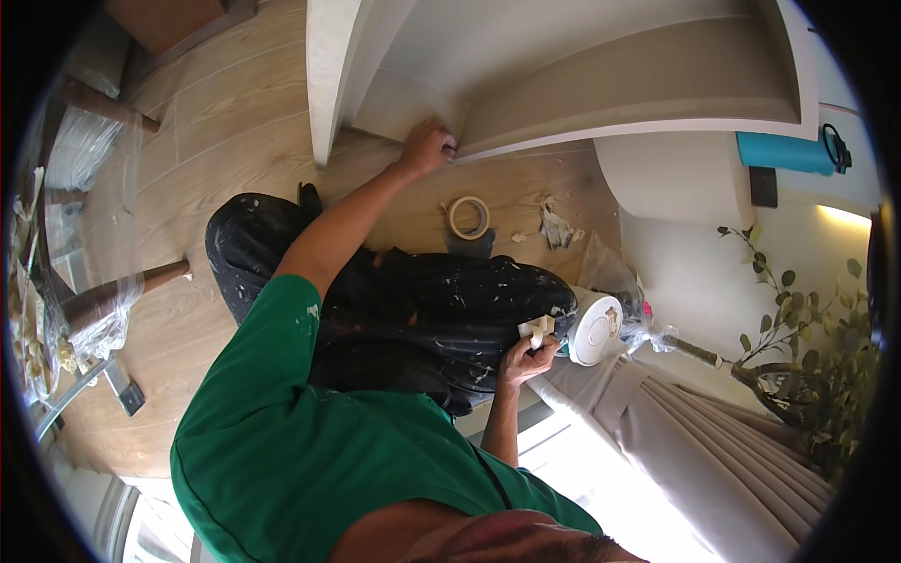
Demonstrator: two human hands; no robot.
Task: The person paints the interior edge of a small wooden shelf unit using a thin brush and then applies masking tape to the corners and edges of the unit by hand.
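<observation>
My left hand (427, 148) reaches forward to the lower front edge of a pale open cabinet (638, 89). Its fingers are curled in at the inside corner, and whatever they may pinch is hidden. Close to my right knee, my right hand (527, 363) is closed on a crumpled cream-coloured wad (538, 328), which could be tape or paper. On the floor between my legs and the cabinet lies a roll of masking tape (468, 218), partly over a dark grey patch (472, 246).
Torn scraps (557, 225) lie right of the tape roll. A white-lidded tub (596, 330) stands beside my right knee, near clear plastic (601, 263) and a grey curtain (713, 441). Leafy branches (817, 375) are far right. Plastic-wrapped furniture (103, 300) is at left; a blue bottle (786, 153) is upper right.
</observation>
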